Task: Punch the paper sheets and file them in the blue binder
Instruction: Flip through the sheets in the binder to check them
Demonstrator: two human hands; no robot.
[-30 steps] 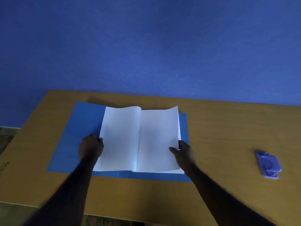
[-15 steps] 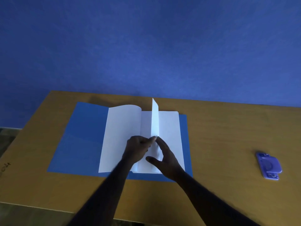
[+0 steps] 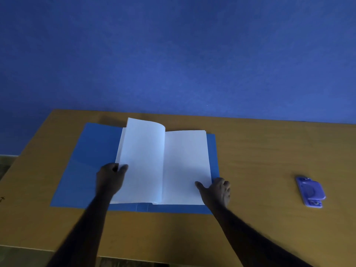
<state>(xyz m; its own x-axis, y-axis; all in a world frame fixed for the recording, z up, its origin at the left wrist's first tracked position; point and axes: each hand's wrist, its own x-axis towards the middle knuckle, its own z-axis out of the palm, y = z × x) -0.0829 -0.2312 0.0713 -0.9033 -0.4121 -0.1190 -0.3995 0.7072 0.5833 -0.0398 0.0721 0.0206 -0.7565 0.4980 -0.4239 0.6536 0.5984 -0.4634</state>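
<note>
The blue binder (image 3: 86,160) lies open and flat on the wooden table. White paper sheets (image 3: 163,166) lie in it like an open book, a left stack and a right stack meeting at the spine. My left hand (image 3: 110,178) grips the outer edge of the left stack, thumb on top, with the top sheet bowed upward. My right hand (image 3: 216,191) rests at the lower right corner of the right stack, thumb on the paper and fingers over its edge. A purple hole punch (image 3: 311,191) lies on the table far to the right of both hands.
The wooden table (image 3: 260,151) stands against a blue wall (image 3: 173,54). Its near edge runs along the bottom of the view and its left edge slants at the far left, with floor beyond.
A sheet that stood upright at the spine half a second ago now lies on the left stack. My left hand moved back to the left edge, my right hand to the right corner.
</note>
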